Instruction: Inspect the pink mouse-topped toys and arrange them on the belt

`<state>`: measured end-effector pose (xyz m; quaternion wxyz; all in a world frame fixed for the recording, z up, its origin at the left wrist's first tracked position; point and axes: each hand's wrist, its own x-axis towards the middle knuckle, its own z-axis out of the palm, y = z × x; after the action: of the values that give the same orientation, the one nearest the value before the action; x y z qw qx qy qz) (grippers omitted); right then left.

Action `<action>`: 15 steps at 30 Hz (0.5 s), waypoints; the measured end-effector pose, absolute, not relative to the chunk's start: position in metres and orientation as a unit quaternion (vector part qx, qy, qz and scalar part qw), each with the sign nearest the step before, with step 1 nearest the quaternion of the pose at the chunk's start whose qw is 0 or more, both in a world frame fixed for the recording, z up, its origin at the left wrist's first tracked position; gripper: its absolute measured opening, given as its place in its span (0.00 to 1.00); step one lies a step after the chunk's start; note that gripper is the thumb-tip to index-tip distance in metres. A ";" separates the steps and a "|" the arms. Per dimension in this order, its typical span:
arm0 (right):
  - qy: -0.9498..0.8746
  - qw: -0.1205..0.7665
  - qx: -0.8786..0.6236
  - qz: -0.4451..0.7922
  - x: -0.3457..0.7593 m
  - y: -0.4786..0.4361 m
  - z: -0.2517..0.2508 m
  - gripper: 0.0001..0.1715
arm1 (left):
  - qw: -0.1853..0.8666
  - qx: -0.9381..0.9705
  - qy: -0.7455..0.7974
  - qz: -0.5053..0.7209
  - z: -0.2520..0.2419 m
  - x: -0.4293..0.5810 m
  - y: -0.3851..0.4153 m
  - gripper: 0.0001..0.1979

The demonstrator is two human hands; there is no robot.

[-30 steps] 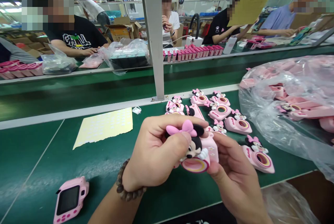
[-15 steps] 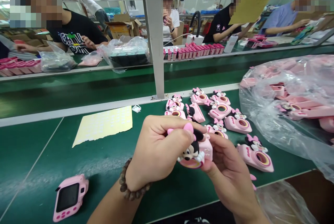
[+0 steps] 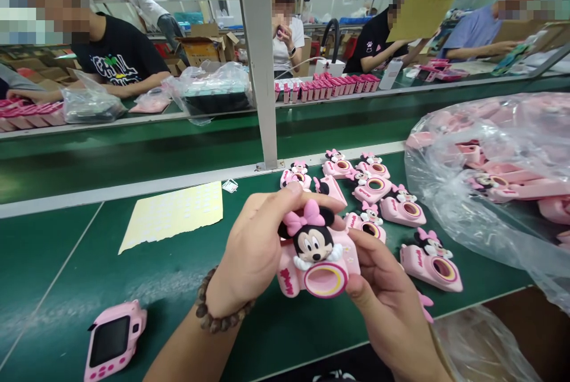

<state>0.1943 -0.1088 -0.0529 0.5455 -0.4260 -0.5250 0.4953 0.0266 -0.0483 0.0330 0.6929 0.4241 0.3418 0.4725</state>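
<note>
Between both hands is a pink toy camera cover (image 3: 316, 254) with a black mouse figure wearing a pink bow on top and an open round lens hole ringed in yellow and magenta. My left hand (image 3: 252, 245), with a beaded bracelet at the wrist, is closed round its left side and back. My right hand (image 3: 385, 287) grips the right edge, thumb in front and fingers behind. Just beyond the hands, several like covers lie on the green table, among them a pink cover (image 3: 431, 266) near my right hand. A pink camera (image 3: 111, 337) lies screen up at the lower left.
A torn yellow paper (image 3: 173, 215) lies left of the hands. At the right is a large clear plastic bag (image 3: 445, 192) full of pink covers. A grey metal post (image 3: 262, 73) rises at the table's far edge. Co-workers sit across the bench behind rows of pink parts (image 3: 329, 86).
The cover has turned so its front with the mouse figure and lens hole faces me. My left thumb has moved off the bow to the top rear. The view has shifted slightly.
</note>
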 end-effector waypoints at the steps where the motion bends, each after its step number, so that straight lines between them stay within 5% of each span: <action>1: -0.521 0.544 -0.426 0.500 0.194 -0.109 -0.053 0.25 | 0.695 0.425 0.336 0.471 0.033 0.027 -0.048 0.21; 9: -0.539 0.540 -0.417 0.495 0.195 -0.109 -0.058 0.26 | 0.679 0.451 0.342 0.467 0.031 0.029 -0.044 0.18; 15: -0.585 0.467 -0.405 0.525 0.203 -0.113 -0.063 0.30 | 0.521 0.625 0.400 0.422 0.027 0.031 -0.043 0.14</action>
<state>0.2033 -0.1125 -0.0631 0.4670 -0.4055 -0.5850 0.5247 0.0314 -0.0426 0.0273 0.5208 0.6250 0.3998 0.4222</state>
